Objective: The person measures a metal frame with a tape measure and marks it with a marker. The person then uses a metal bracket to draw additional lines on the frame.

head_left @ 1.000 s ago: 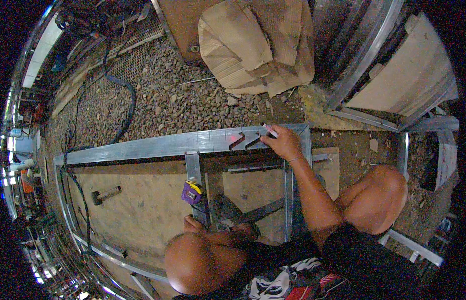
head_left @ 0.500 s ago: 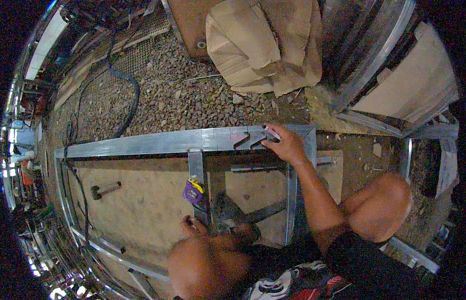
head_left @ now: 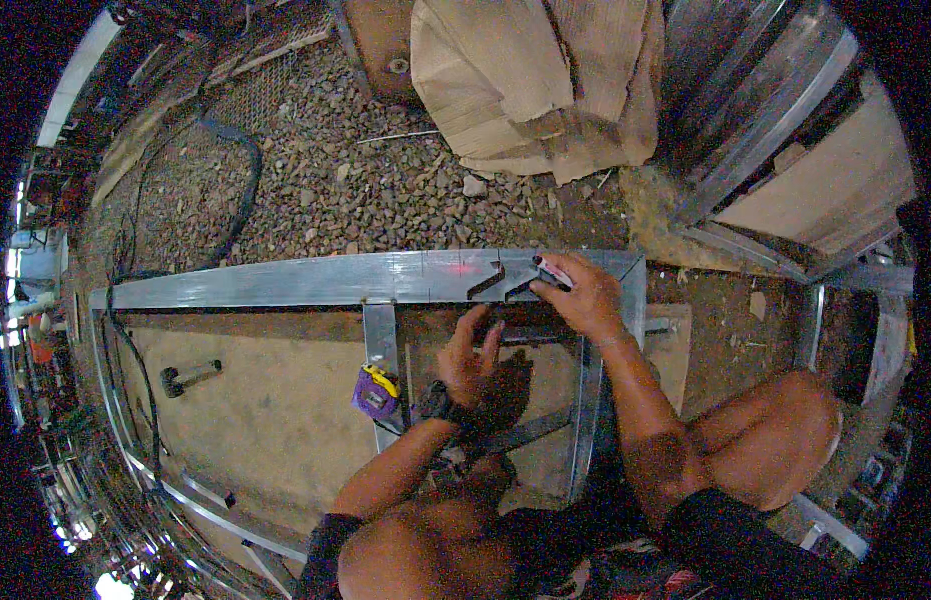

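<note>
My right hand (head_left: pixel 586 298) is closed round a short white-and-red marker (head_left: pixel 554 270) with dark ends, over the right part of a long silver metal bar (head_left: pixel 326 277). Two dark zigzag shapes lie on the bar's face: one zigzag (head_left: pixel 486 282) is in plain sight, and the other (head_left: pixel 521 284) reaches under my right fingers. Just below the bar, my left hand (head_left: pixel 472 365) hovers with thumb and fingers apart, holding nothing. A purple-and-yellow tape measure (head_left: pixel 377 392) sits on the crosspiece (head_left: pixel 382 340), left of my left wrist.
The bar belongs to a welded-looking metal frame around a brown board (head_left: pixel 276 410). A hammer (head_left: pixel 191 378) lies on that board. Beyond the bar are gravel (head_left: pixel 326 190), crumpled cardboard (head_left: pixel 541 95) and a dark cable (head_left: pixel 248 190). Another metal frame (head_left: pixel 756 130) stands at far right.
My left hand has come up from beside my knee to just below the bar. My right hand stays at the bar with the marker. The view has shifted slightly.
</note>
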A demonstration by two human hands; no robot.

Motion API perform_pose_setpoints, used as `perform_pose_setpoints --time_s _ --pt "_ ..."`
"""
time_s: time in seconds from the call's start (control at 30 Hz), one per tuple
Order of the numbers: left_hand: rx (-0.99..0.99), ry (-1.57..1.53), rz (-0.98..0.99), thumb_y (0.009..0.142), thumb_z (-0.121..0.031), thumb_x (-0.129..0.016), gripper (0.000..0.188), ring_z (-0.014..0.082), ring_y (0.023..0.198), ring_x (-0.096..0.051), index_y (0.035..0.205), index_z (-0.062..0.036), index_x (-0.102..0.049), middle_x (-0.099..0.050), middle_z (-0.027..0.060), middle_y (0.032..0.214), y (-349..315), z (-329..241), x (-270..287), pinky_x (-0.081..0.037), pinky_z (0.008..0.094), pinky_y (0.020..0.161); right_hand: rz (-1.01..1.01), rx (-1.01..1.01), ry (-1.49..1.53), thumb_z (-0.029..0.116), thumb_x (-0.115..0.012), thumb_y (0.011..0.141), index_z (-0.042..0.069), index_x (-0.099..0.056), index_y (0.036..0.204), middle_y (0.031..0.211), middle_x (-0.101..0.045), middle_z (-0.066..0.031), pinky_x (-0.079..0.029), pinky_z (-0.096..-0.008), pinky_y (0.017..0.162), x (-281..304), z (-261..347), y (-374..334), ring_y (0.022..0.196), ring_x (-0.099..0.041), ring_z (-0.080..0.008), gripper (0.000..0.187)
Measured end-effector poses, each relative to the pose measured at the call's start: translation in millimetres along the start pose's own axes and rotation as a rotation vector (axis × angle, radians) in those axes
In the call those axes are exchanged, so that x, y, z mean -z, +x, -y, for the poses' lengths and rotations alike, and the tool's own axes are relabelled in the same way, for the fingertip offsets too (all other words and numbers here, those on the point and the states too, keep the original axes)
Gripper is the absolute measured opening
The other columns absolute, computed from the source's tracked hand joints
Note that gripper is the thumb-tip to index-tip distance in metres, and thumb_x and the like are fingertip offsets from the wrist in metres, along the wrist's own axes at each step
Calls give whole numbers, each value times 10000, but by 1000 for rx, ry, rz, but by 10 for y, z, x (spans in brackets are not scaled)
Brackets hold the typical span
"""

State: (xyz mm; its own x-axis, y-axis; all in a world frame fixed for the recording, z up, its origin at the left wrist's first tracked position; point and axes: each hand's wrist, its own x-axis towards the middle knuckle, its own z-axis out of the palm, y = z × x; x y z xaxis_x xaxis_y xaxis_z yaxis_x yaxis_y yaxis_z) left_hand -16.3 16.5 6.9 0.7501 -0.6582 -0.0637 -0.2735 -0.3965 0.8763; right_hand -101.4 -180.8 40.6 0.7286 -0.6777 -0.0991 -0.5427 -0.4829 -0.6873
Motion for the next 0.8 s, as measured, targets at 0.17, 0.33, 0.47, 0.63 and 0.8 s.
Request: perform_pose_setpoints --time_s 0.17,0.33,0.47,0.63,0.8 --pt "8 -23 -7 919 -190 -719 363 355 983 -715 1257 -104 -617 -711 176 1113 70 21 -150 -573 405 807 -10 1 -66 311 -840 764 152 -727 1153 1001 -719 -81 -544 -373 799 15 -59 -13 922 -703 -277 436" --pt "0 -34 -45 930 -191 -708 353 358 984 -714 1256 -94 -616 -711 173 1118 64 134 -238 -572 400 826 -10 -5 -56 284 -844 763 180 -733 1148 977 -718 -74 -548 -365 766 31 -21 0 882 -704 -255 413" --pt "-36 -63 -57 937 -198 -702 321 341 992 -715 1230 -86 -633 -719 162 1101 150 193 -315 -568 386 840 -34 50 -16 246 -840 770 174 -736 1132 957 -711 -72 -547 -358 746 33 -43 -1 875 -701 -252 383" --pt "27 -85 -28 928 -188 -712 265 299 991 -722 1166 -79 -671 -728 147 1079 145 141 -266 -567 371 846 -52 60 19 230 -833 775 189 -744 1105 905 -697 -76 -547 -352 726 11 -28 16 850 -698 -259 344" --pt "-94 -81 -52 907 -122 -728 241 276 940 -734 1140 -77 -686 -729 160 1057 136 307 -337 -572 350 805 -84 68 -42 243 -834 772 212 -747 1099 874 -686 -75 -546 -358 712 -41 -133 10 823 -695 -260 340"
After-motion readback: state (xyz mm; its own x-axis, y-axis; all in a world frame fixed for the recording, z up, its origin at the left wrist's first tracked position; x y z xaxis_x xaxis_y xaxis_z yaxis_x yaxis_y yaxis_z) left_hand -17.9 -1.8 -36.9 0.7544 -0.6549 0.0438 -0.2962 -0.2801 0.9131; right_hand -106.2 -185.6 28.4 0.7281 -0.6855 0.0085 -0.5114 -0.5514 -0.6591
